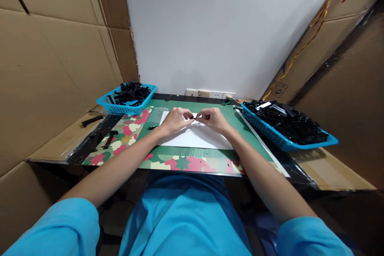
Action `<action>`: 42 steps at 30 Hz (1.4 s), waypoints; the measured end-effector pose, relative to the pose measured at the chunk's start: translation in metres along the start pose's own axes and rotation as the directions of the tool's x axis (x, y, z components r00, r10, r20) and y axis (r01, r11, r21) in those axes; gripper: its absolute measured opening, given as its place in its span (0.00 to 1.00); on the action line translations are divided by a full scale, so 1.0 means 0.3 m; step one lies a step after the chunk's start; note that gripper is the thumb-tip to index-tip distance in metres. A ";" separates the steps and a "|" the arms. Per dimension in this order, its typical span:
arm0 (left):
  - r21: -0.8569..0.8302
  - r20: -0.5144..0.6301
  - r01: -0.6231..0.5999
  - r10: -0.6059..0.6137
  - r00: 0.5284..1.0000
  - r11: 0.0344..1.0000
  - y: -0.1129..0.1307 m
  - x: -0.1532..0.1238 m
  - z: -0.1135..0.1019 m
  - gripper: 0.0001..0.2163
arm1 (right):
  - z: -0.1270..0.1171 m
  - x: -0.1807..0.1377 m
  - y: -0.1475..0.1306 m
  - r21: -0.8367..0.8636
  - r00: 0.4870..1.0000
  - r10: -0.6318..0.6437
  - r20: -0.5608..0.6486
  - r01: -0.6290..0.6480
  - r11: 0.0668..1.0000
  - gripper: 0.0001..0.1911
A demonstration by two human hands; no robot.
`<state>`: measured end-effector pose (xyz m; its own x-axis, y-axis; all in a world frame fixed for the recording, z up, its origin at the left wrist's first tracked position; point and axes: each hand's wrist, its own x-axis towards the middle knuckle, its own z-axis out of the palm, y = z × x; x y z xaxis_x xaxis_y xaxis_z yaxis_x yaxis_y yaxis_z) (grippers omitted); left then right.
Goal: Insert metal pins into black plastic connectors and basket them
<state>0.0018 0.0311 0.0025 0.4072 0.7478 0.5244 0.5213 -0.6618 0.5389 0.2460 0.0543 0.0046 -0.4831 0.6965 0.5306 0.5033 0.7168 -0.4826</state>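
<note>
Just above a white sheet of paper [198, 140], my two hands meet over the middle of the table. My left hand [176, 121] is closed, its thumb and fingertips pinching one end of a small black plastic piece [195, 118]. The other end sits between the thumb and fingers of my right hand [213, 119], also closed. Fingers cover most of the piece, so its exact shape is hidden. Beside my left wrist lies another small black part [152, 127] on the green mat [168, 151].
A blue basket [126, 109] heaped with black plastic pieces stands at the back left. Another blue basket [282, 142] of long black strips is on the right. Loose black parts [109, 139] lie at left. Wall sockets [204, 93] line the back; cardboard walls flank both sides.
</note>
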 end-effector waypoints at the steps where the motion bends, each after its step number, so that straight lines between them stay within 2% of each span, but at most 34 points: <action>1: 0.014 -0.011 0.001 -0.001 1.000 1.000 -0.001 0.000 0.001 0.08 | -0.006 0.002 -0.006 -0.010 1.000 -0.017 0.005 0.017 1.000 0.14; 4: 0.060 -0.030 0.007 -0.005 1.000 0.998 -0.005 -0.003 0.006 0.07 | -0.023 0.005 -0.027 -0.036 0.996 -0.086 0.023 0.087 0.996 0.15; 7: 0.104 -0.019 0.024 -0.022 1.000 0.994 -0.006 -0.009 0.013 0.06 | -0.019 0.003 -0.038 -0.083 0.991 -0.134 0.026 0.136 0.987 0.20; 11: 0.130 0.021 0.031 -0.034 0.999 0.991 0.003 -0.016 0.024 0.06 | 0.005 0.001 -0.045 -0.126 0.983 -0.181 0.009 0.181 0.975 0.16; 13: 0.125 0.034 0.024 -0.028 0.999 0.992 0.007 -0.016 0.029 0.06 | 0.019 0.006 -0.050 -0.067 0.988 -0.152 -0.037 0.149 0.987 0.15; 17: 0.120 0.045 0.000 -0.005 0.999 0.993 0.010 -0.015 0.036 0.05 | 0.048 0.020 -0.064 0.165 0.990 0.019 -0.143 0.005 0.986 0.18; 20: 0.121 0.050 -0.020 0.014 0.999 0.992 0.011 -0.017 0.039 0.04 | 0.060 0.024 -0.067 0.289 0.981 0.128 -0.143 -0.082 0.954 0.23; 24: 0.124 0.039 -0.042 0.038 0.999 0.991 0.015 -0.019 0.042 0.02 | 0.063 0.022 -0.062 0.320 0.979 0.165 -0.118 -0.120 0.940 0.27; 27: 0.107 0.040 -0.053 0.049 0.998 0.993 0.016 -0.018 0.043 0.02 | 0.066 0.019 -0.057 0.308 0.980 0.166 -0.106 -0.127 0.943 0.26; 35: 0.117 0.033 -0.062 0.059 0.998 0.991 0.014 -0.014 0.049 0.02 | 0.073 0.025 -0.057 0.200 0.983 0.151 -0.101 -0.128 0.971 0.17; 42: 0.142 0.038 -0.106 0.102 0.994 0.984 0.028 -0.029 0.051 0.03 | 0.065 0.018 -0.068 0.091 0.990 0.090 -0.108 -0.080 0.993 0.17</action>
<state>0.0141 0.0199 -0.0075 0.4866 0.6781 0.5508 0.5760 -0.7231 0.3813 0.2193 0.0441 0.0038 -0.3561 0.7503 0.5570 0.4732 0.6588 -0.5849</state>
